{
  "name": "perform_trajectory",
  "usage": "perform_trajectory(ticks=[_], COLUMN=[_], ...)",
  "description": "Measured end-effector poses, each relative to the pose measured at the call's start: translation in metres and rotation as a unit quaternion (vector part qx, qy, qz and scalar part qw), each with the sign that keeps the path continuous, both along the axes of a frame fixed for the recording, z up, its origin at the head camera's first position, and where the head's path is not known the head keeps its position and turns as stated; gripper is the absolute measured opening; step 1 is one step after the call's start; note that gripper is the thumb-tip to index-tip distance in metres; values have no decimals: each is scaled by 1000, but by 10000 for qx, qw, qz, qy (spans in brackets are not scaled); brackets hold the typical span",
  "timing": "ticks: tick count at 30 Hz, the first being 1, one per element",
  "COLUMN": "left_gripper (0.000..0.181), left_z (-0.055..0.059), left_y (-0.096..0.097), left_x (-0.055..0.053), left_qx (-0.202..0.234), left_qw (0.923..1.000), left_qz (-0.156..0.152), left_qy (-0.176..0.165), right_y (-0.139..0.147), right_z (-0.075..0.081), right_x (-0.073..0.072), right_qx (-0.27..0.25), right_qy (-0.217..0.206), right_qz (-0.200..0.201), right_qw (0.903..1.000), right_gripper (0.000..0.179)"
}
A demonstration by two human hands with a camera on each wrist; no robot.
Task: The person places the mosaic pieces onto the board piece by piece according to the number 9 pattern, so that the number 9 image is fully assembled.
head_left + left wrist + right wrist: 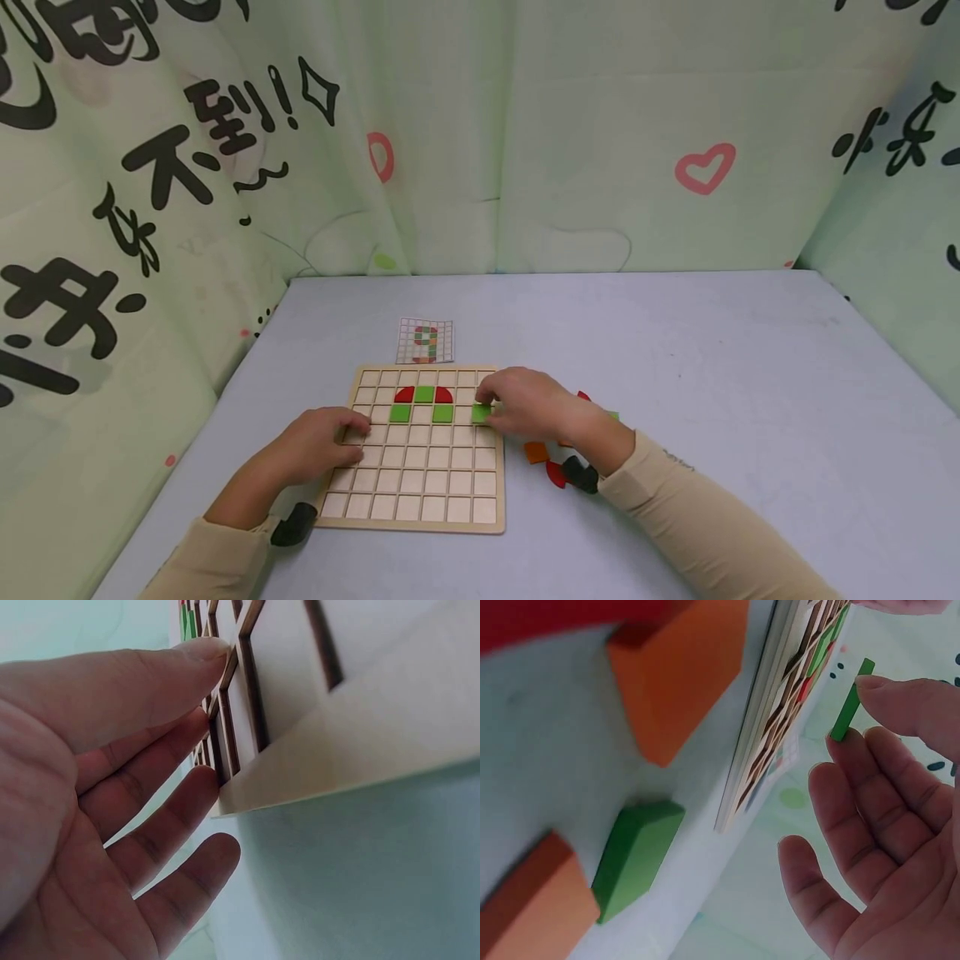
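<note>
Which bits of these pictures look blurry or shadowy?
Head view: soft, even light, card too small for fine detail; left wrist view: dim shadow beside the board; right wrist view: red piece at top left badly blurred, held green piece clearer.

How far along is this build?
Done: two red pieces and three green squares sit on the grid board. In hand: the right hand pinches another green piece above the board's right side; the left hand touches its left edge. Probably remaining: the board's lower part is bare, whereas the printed card's pattern seems to run further down, and loose orange pieces lie right of the board.
</note>
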State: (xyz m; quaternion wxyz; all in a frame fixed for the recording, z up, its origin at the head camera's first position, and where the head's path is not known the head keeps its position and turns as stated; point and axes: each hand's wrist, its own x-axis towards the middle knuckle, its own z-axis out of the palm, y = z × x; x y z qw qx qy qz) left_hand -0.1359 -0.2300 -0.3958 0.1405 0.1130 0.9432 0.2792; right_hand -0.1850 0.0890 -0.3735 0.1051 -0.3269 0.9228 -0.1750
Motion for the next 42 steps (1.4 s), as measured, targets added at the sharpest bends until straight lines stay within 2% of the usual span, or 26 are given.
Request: perform_trajectory(ticks=[17, 25, 42], left_gripper=[27, 27, 27], left_z=[0, -1, -2], left_y=[0, 0, 0], left_x=[-1, -1, -2], left_qx=[-40, -37, -17], left_qw=[10000, 10000, 10000], left_qz=[18, 4, 0], left_qy=[-8, 34, 14], right_y=[-29, -37, -43], right_z=[-2, -7, -12], right_x=[4, 8, 10], right_qx=[-55, 74, 156], right_qy=[-137, 33, 164], right_qz=[174, 391, 411], right_qw=[9997, 9992, 9989], right_gripper=[24, 24, 16])
